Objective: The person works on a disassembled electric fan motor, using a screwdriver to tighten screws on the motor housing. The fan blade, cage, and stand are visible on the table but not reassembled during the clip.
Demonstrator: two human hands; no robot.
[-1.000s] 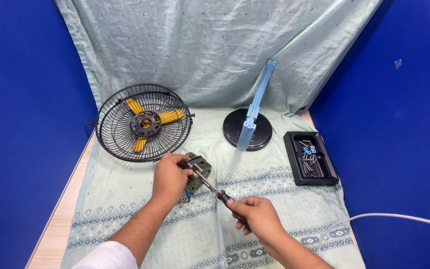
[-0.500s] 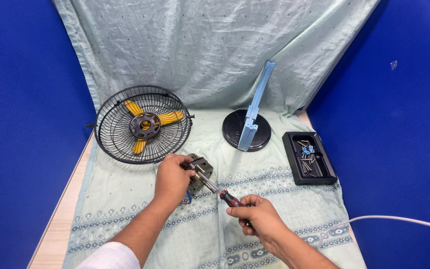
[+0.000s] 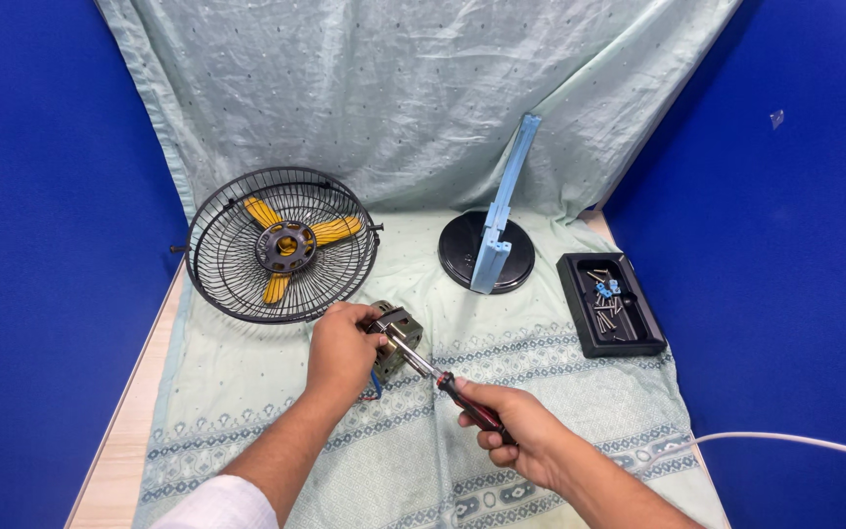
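A pale patterned cloth covers the table between blue walls. At lower centre the left hand clasps the fan motor, steadying it, while the right hand grips a screwdriver whose tip meets it. The caged fan, stand base and screw tray lie behind, apart from the work.

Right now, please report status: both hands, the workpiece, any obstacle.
Left hand grips small metal fan motor on cloth. Right hand holds red-handled screwdriver, tip at motor. Black wire fan cage close behind, not touching.
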